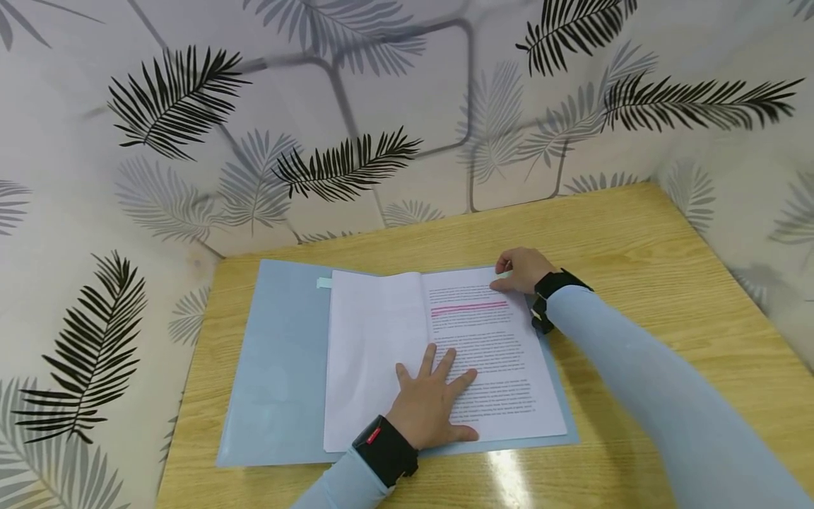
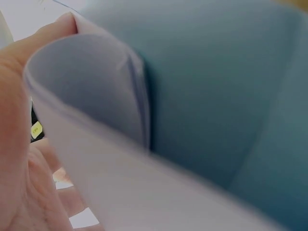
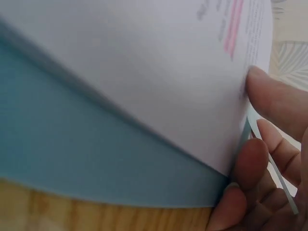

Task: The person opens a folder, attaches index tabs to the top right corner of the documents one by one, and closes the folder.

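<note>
We look down on a blue folder [image 1: 276, 367] lying unfolded on the wooden surface [image 1: 636, 283], its sheaf of paper beneath and between both hands. Blank page [image 1: 375, 353] to the left of the left hand, printed page [image 1: 490, 353] ahead of it and to its right.

Left hand [image 1: 425, 406]: spread wide, fingers straight, laid across the fold with the fingertips on the text. It grips nothing. From the left wrist we see the paper bow up in a curl beside this hand; we judge that the hand rests here to weigh the sheaf down at the fold and steady it.

Right hand [image 1: 524, 270]: at the far right corner of the printed page, just right of the pink lines [image 1: 469, 309]. Thumb on top, fingers bent around the edge, pinching a pale tab [image 1: 504, 274]. Whether the page's edge is pinched with it, we cannot tell. The thumb's place on the paper suggests pressure at that corner, where the tab meets the sheet.

Another tab [image 1: 324, 283] juts from the blank page's far left corner, well apart from both hands. We take it for a marker, set past the edge so it shows.
</note>
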Demonstrator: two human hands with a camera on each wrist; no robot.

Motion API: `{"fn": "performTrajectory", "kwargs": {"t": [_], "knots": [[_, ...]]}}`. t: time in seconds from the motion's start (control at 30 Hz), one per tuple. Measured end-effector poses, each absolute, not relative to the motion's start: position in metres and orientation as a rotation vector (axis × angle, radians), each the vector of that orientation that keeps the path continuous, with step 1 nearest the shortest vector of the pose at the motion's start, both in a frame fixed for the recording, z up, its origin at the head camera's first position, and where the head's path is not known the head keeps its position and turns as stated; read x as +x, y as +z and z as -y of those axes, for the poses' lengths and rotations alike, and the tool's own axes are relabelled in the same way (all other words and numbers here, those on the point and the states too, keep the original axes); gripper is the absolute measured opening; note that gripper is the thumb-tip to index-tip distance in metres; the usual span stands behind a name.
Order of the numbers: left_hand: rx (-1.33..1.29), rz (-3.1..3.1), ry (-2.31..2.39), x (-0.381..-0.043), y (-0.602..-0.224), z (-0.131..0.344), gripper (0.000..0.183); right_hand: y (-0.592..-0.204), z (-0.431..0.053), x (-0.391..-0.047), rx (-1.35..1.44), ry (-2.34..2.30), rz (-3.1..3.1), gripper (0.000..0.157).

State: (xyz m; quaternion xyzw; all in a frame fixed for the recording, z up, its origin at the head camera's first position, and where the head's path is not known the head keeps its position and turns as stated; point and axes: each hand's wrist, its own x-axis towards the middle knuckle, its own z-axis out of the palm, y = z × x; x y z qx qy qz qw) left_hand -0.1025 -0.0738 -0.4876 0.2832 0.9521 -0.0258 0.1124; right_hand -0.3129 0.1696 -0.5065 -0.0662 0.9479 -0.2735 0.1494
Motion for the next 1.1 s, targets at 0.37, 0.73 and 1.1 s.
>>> {"fn": "performTrajectory", "kwargs": {"t": [0.37, 0.73, 1.1], "knots": [[0.841, -2.796, -0.059, -0.103, -0.488, 0.073, 0.096, -0.496, -0.177, -0.313, -0.192, -0.665, -2.735, 0.045], [0.84, -2.811, -0.052, -0.102, -0.49, 0.074, 0.096, -0.487, -0.176, -0.308, -0.164, -0.669, -2.753, 0.034], [0.842, -2.813, -0.048, -0.102, -0.49, 0.075, 0.095, -0.484, -0.172, -0.306, -0.103, -0.71, -2.757, 0.014]]}}
